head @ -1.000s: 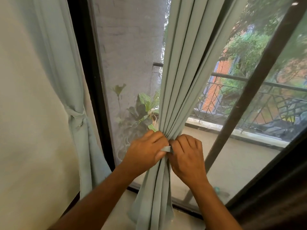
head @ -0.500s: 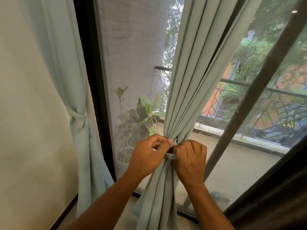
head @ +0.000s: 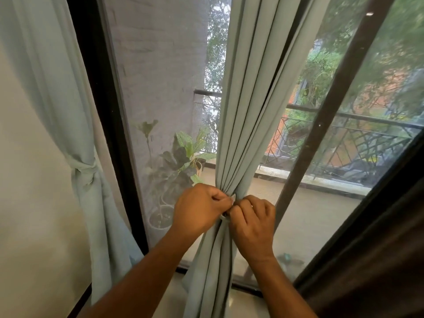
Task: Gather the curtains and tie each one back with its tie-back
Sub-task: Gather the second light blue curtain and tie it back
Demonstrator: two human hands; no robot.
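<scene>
A pale green curtain hangs in front of the window, gathered into tight folds at waist height. My left hand and my right hand meet at that gathered point, fingers curled, each pinching an end of the thin pale tie-back wrapped round the folds. Only small bits of the tie-back show between my fingers. At the left wall a second pale green curtain hangs with its own tie-back knotted round it.
A dark window frame post stands between the two curtains, and another bar slants to the right. Potted plants and a balcony railing lie outside the glass. A dark brown curtain fills the lower right.
Both hands have stayed at the gathered point, with fingers shifting closer together on the tie-back ends. The view has tilted slightly.
</scene>
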